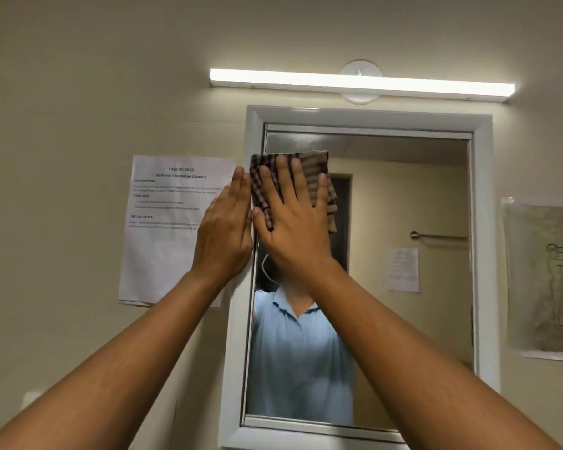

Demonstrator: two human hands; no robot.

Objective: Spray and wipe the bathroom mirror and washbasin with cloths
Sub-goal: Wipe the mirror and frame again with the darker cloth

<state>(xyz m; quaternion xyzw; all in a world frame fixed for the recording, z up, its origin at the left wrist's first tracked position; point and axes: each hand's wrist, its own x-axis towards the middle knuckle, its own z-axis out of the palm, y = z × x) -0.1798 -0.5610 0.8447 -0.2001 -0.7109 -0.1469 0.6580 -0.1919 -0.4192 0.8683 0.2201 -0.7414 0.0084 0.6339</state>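
Observation:
A white-framed mirror (403, 196) hangs on the beige wall. My right hand (293, 219) lies flat with spread fingers on a brown checked cloth (309, 167), pressing it against the upper left part of the glass. My left hand (223, 235) rests flat on the mirror's left frame edge and the wall, fingers together, holding nothing. The washbasin and any spray bottle are out of view. A person in a blue collared shirt is reflected in the mirror.
A lit tube lamp (361, 81) runs above the mirror. A printed task sheet (173, 222) is taped to the wall on the left. A plastic-covered drawing (546, 280) hangs on the right. The reflection shows a towel rail and another sheet.

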